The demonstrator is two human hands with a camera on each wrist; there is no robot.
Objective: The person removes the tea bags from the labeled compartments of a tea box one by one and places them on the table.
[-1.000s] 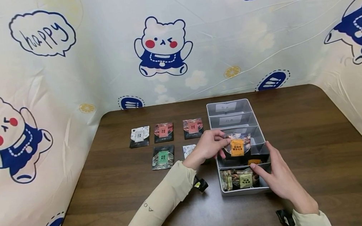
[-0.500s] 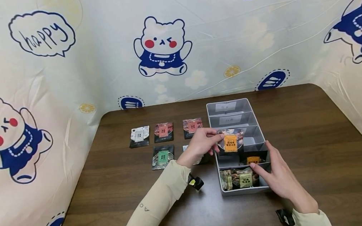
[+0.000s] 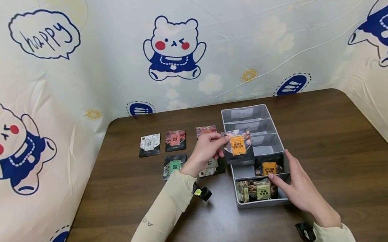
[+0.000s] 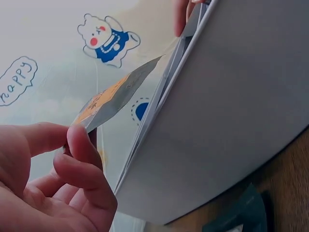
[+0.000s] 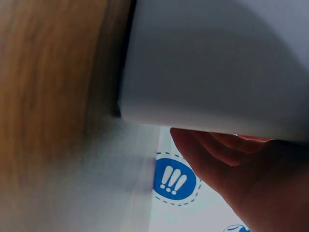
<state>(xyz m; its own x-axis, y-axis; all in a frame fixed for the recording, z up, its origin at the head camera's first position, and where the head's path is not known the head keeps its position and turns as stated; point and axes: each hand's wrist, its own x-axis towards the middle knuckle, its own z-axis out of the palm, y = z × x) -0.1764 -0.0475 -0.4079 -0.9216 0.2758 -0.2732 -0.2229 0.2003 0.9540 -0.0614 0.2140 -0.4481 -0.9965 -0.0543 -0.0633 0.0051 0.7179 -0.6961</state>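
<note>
In the head view my left hand [image 3: 205, 150] pinches a tea sachet [image 3: 237, 146] with an orange label between thumb and fingers, above the left side of a grey divided box [image 3: 261, 204]. The left wrist view shows this sachet [image 4: 116, 99] tilted, apart from the box wall. My right hand [image 3: 307, 191] holds the box's right wall, fingers outside and thumb over the rim near the front divider. Another orange-labelled sachet [image 3: 269, 166] stands in the second compartment from the front. Green-labelled sachets [image 3: 262, 192] fill much of the front compartment.
Left of the box, on the wooden table [image 3: 119, 219], lie a white sachet [image 3: 149, 145], a red sachet [image 3: 175, 140] and a green sachet [image 3: 174, 167]. My left hand partly covers another red sachet [image 3: 206, 130] and a pale one [image 3: 212, 167]. Paper labels mark the rear compartments.
My left hand has moved left and slightly back with the orange-labelled sachet, from over the compartment to the box's left edge. The right hand has stayed in place.
</note>
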